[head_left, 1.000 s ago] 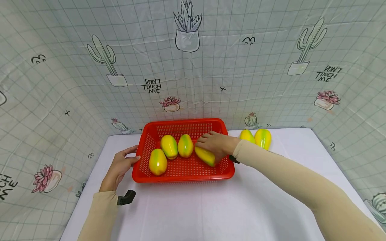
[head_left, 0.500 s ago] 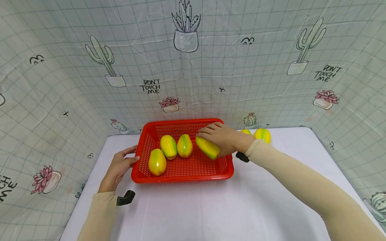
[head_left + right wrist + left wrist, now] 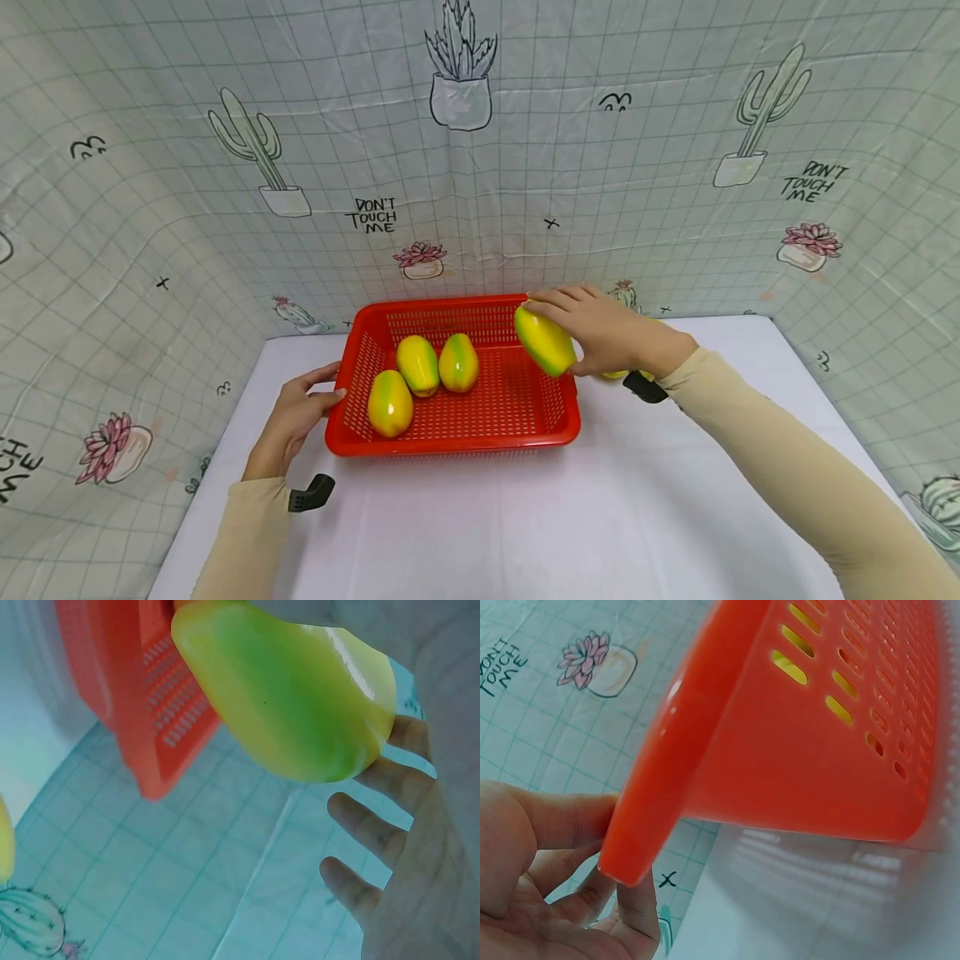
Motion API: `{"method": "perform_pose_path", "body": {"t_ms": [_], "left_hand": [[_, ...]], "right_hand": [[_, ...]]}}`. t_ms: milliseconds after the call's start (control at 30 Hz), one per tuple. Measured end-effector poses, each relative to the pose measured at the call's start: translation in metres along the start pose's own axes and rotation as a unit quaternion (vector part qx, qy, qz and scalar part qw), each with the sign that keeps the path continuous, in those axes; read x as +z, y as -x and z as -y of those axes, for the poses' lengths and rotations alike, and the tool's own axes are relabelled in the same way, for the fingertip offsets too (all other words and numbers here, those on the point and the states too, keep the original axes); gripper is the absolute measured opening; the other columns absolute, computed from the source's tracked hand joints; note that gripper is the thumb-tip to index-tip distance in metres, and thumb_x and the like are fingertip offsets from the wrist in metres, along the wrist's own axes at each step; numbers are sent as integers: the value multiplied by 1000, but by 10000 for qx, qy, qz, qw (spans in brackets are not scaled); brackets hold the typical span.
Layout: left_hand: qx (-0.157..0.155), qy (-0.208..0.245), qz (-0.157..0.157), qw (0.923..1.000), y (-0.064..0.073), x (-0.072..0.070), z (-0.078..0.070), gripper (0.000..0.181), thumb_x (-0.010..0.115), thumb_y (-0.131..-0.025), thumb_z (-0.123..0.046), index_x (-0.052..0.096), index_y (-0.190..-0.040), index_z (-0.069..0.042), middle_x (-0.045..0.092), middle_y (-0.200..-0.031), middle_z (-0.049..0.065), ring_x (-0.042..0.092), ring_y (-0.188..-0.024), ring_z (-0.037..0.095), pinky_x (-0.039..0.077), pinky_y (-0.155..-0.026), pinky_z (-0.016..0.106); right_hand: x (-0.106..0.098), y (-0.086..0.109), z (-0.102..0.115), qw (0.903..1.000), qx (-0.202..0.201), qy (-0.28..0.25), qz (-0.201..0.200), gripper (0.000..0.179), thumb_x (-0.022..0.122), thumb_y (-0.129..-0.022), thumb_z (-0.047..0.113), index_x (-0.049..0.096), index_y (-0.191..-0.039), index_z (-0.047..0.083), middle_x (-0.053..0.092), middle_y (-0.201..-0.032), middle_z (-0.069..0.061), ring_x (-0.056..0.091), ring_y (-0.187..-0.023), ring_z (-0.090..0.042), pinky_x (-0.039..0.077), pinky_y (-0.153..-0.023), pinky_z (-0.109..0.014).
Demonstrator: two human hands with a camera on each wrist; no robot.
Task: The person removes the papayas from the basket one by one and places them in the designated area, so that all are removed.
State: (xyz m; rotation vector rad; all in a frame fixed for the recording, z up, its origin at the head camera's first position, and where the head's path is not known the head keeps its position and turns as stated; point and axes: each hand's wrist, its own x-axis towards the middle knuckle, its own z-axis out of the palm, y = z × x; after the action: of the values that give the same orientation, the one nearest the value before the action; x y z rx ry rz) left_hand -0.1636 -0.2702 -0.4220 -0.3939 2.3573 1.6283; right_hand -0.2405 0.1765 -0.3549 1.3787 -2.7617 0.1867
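My right hand (image 3: 611,329) grips a glossy yellow papaya (image 3: 545,340) with a green stripe. It holds this fruit raised over the right end of a red plastic basket (image 3: 453,447). In the right wrist view the held papaya (image 3: 292,697) covers part of the basket, and two fingertips stand apart from it. At the basket's left end my left hand (image 3: 295,419) pinches the rim between thumb and fingers, as the left wrist view also shows at the basket edge (image 3: 641,832). Three similar papayas lie inside on the left, including a front one (image 3: 391,404).
More yellow fruit (image 3: 615,375) on the table right of the basket is mostly hidden behind my right hand and wrist. A white cloth (image 3: 480,525) covers the table. A printed grid curtain (image 3: 510,167) stands close behind and at both sides.
My right hand has lifted the papaya from the basket floor and carried it up and right toward the right rim. My left hand stays on the left rim.
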Motion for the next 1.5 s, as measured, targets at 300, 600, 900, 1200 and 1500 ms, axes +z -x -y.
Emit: {"method": "perform_pose_path", "body": {"t_ms": [300, 600, 900, 1200, 1500], "left_hand": [[-12, -76, -6, 10000, -1, -1, 0, 62, 59, -106, -9, 36, -164, -4, 39, -158, 26, 64, -93, 12, 55, -87, 22], [-57, -68, -22, 10000, -1, -2, -1, 62, 59, -106, -10, 37, -164, -6, 39, -160, 25, 63, -97, 15, 55, -88, 22], [-104, -99, -16, 9999, -2, -1, -2, 61, 58, -108, -13, 37, -165, -8, 38, -160, 23, 63, -98, 17, 54, -92, 25], [-20, -141, 16, 9999, -2, -2, -2, 61, 59, -108, -13, 37, -164, -6, 38, -159, 25, 63, -93, 16, 54, -91, 24], [-40, -46, -4, 10000, -2, -2, 1, 62, 59, -107, -11, 37, -164, -6, 38, -159, 25, 62, -93, 14, 53, -86, 21]], "right_hand": [[-3, 35, -23, 9972, 560, -426, -232, 100, 93, -73, 22, 42, -158, 4, 44, -161, -15, 41, -143, -42, 31, -117, -63], [2, 71, -48, 9936, 858, -500, -542, 98, 93, -72, 14, 44, -155, -1, 44, -160, -19, 41, -143, -45, 31, -118, -66], [7, 110, -67, 9896, 1258, -375, -589, 107, 100, -67, 17, 43, -156, 0, 45, -158, -23, 44, -138, -49, 35, -112, -72], [22, 143, -85, 9849, 1581, -258, -661, 109, 102, -64, 18, 44, -153, -4, 47, -153, -29, 45, -135, -54, 37, -106, -77], [33, 169, -99, 9778, 1937, -277, -746, 107, 102, -63, 17, 45, -151, -6, 48, -151, -31, 46, -132, -56, 38, -104, -78]]}}
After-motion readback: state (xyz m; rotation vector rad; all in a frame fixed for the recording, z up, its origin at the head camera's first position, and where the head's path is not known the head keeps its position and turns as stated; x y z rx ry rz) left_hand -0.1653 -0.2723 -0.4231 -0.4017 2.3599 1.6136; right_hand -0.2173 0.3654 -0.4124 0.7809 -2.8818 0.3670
